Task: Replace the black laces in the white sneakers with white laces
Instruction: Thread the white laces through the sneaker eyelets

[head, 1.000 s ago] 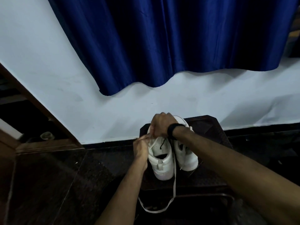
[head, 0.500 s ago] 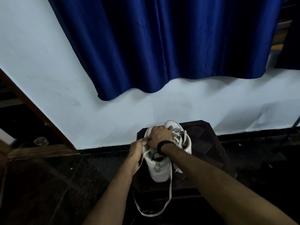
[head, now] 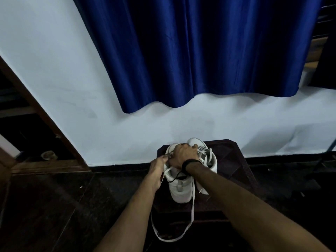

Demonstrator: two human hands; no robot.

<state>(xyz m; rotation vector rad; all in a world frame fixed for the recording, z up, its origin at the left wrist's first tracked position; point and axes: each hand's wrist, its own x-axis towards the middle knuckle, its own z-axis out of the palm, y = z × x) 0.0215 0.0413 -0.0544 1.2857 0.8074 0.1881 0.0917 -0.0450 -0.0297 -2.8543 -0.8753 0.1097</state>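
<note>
White flat lace [head: 191, 213] runs from the left sneaker [head: 181, 188], where the left hand [head: 157, 171] pinches it at the eyelets and the right hand [head: 183, 155] curls over the shoe's front, the two hands touching. A thin black lace [head: 175, 177] trails across the tongue; the right sneaker [head: 209, 159], smooth and white-laced, stands just beside. Both rest on a dark patterned counter [head: 234, 160] against a pale wall [head: 72, 88], under a glossy blue curtain [head: 200, 51], above dark polished floor [head: 54, 206].
</note>
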